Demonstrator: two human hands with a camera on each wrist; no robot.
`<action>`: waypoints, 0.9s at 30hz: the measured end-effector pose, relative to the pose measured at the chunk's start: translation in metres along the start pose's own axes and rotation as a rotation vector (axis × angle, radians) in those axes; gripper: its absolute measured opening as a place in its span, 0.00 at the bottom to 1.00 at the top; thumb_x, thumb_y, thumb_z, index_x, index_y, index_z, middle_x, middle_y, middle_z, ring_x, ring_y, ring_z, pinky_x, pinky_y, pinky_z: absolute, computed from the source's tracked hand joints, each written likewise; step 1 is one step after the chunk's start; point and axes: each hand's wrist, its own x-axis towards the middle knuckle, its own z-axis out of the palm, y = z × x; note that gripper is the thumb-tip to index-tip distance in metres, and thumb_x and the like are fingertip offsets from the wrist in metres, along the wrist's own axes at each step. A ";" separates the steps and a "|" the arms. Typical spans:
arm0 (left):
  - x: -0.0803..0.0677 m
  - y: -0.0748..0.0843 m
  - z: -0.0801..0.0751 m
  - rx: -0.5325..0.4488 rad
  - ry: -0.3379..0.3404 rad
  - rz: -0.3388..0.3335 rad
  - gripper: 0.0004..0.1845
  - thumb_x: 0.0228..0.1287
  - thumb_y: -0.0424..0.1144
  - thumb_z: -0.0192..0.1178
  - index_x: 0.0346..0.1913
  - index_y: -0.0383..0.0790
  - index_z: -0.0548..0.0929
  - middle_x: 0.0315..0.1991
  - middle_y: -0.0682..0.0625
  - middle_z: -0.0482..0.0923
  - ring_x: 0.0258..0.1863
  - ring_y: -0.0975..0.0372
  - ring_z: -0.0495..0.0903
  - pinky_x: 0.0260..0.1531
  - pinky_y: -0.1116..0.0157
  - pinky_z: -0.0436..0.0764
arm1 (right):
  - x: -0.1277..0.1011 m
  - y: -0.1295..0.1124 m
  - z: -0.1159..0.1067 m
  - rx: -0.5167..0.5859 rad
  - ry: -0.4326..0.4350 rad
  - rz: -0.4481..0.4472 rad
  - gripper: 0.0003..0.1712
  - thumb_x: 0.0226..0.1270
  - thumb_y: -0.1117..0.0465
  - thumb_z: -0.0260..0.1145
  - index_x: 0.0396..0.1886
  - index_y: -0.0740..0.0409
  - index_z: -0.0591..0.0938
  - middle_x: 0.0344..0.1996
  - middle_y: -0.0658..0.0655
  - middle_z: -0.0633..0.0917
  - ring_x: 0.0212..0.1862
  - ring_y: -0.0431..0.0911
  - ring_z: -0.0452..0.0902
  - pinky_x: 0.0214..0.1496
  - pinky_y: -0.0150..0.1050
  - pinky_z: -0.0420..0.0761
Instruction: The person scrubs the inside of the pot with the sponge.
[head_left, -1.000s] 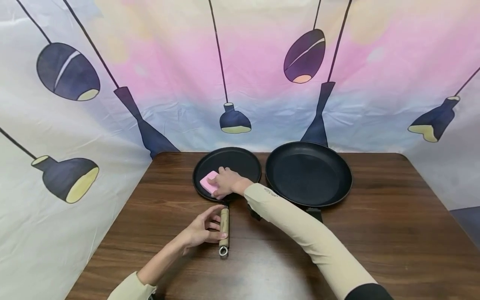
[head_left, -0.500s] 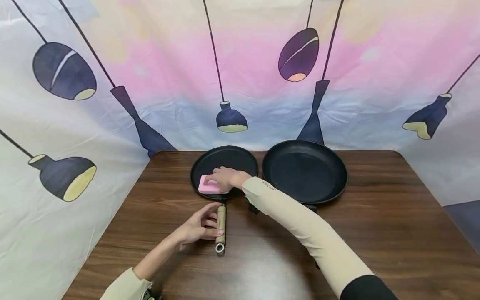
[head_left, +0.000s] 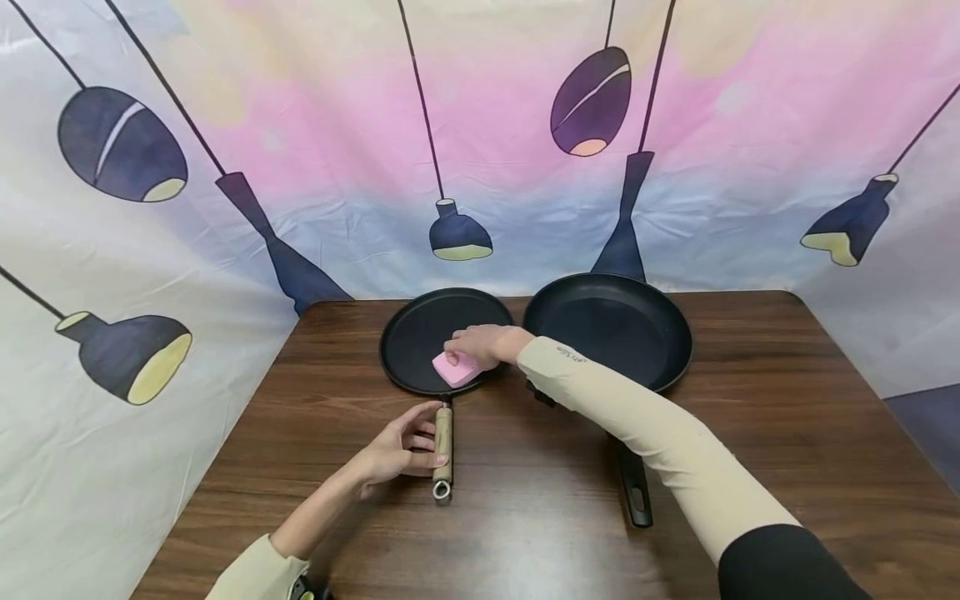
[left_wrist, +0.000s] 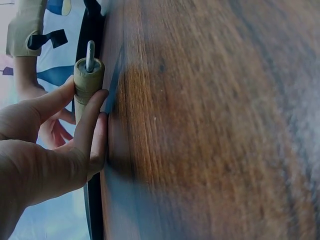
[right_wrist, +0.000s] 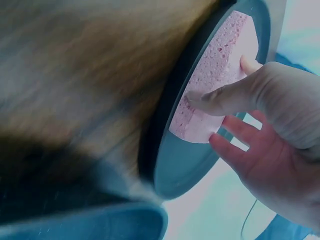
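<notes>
A pink sponge (head_left: 454, 370) lies on the near part of a flat black pan (head_left: 420, 333), gripped by my right hand (head_left: 480, 343). In the right wrist view the thumb presses one porous side of the sponge (right_wrist: 220, 65) and other fingers reach round the far side. My left hand (head_left: 397, 450) holds the pan's wooden handle (head_left: 443, 442) between thumb and fingers. The left wrist view shows the handle's end (left_wrist: 89, 75) with its metal ring, pinched near the tabletop.
A larger, deeper black frying pan (head_left: 600, 312) stands to the right, close beside the flat one. Its black handle (head_left: 636, 492) points toward me under my right forearm. The wooden table (head_left: 525, 517) ends at a printed cloth backdrop (head_left: 337, 167).
My right hand has slid the sponge to the right across the near part of the flat pan, turning it slightly. My left hand stays on the handle. The head view has shifted a little.
</notes>
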 end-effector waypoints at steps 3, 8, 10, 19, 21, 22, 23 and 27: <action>0.000 0.000 0.000 0.003 -0.002 0.000 0.48 0.61 0.29 0.72 0.79 0.41 0.56 0.60 0.36 0.65 0.47 0.59 0.79 0.47 0.56 0.89 | -0.001 0.007 -0.001 0.019 -0.011 -0.007 0.20 0.72 0.74 0.58 0.52 0.45 0.72 0.56 0.53 0.74 0.52 0.48 0.67 0.53 0.39 0.69; 0.000 -0.001 0.000 -0.014 -0.003 -0.005 0.47 0.61 0.28 0.71 0.79 0.40 0.56 0.59 0.36 0.64 0.47 0.59 0.79 0.46 0.57 0.90 | -0.003 0.013 0.000 0.105 0.017 -0.046 0.24 0.69 0.76 0.60 0.55 0.43 0.77 0.59 0.54 0.77 0.54 0.49 0.69 0.56 0.41 0.71; 0.000 -0.002 0.000 -0.023 0.005 -0.009 0.47 0.60 0.27 0.72 0.79 0.41 0.57 0.59 0.37 0.64 0.47 0.59 0.78 0.45 0.58 0.90 | -0.003 0.015 0.001 0.146 0.036 -0.063 0.26 0.68 0.77 0.60 0.57 0.43 0.78 0.62 0.54 0.78 0.55 0.49 0.70 0.56 0.40 0.72; 0.003 -0.002 -0.001 -0.026 0.014 -0.004 0.47 0.58 0.27 0.72 0.78 0.41 0.58 0.59 0.37 0.65 0.49 0.57 0.75 0.41 0.60 0.90 | 0.000 0.014 0.005 0.274 0.074 -0.073 0.34 0.61 0.75 0.69 0.61 0.37 0.84 0.69 0.51 0.78 0.57 0.46 0.71 0.46 0.33 0.74; 0.003 -0.002 -0.001 -0.026 0.010 -0.003 0.47 0.59 0.27 0.72 0.78 0.40 0.58 0.58 0.37 0.65 0.49 0.57 0.75 0.42 0.59 0.90 | 0.005 0.008 0.005 0.283 0.078 -0.067 0.34 0.62 0.72 0.72 0.63 0.36 0.83 0.69 0.51 0.78 0.58 0.45 0.73 0.42 0.31 0.74; 0.003 -0.002 -0.001 -0.025 0.009 0.000 0.47 0.59 0.27 0.72 0.78 0.40 0.57 0.58 0.37 0.65 0.49 0.57 0.75 0.42 0.59 0.90 | 0.007 0.004 0.006 0.280 0.084 -0.062 0.34 0.62 0.70 0.73 0.64 0.35 0.83 0.69 0.50 0.79 0.58 0.44 0.73 0.41 0.30 0.74; 0.002 -0.002 -0.001 -0.025 0.009 0.001 0.47 0.59 0.27 0.72 0.78 0.40 0.58 0.58 0.37 0.65 0.48 0.57 0.76 0.41 0.59 0.90 | 0.010 0.000 0.006 0.267 0.090 -0.061 0.34 0.63 0.67 0.74 0.65 0.35 0.82 0.69 0.50 0.79 0.58 0.43 0.75 0.41 0.31 0.75; 0.002 -0.002 0.000 -0.021 0.004 0.013 0.48 0.59 0.27 0.73 0.78 0.39 0.57 0.58 0.36 0.66 0.49 0.57 0.76 0.42 0.56 0.90 | 0.019 -0.017 0.006 0.160 0.133 -0.040 0.30 0.66 0.56 0.74 0.67 0.35 0.79 0.66 0.52 0.81 0.60 0.46 0.77 0.52 0.36 0.81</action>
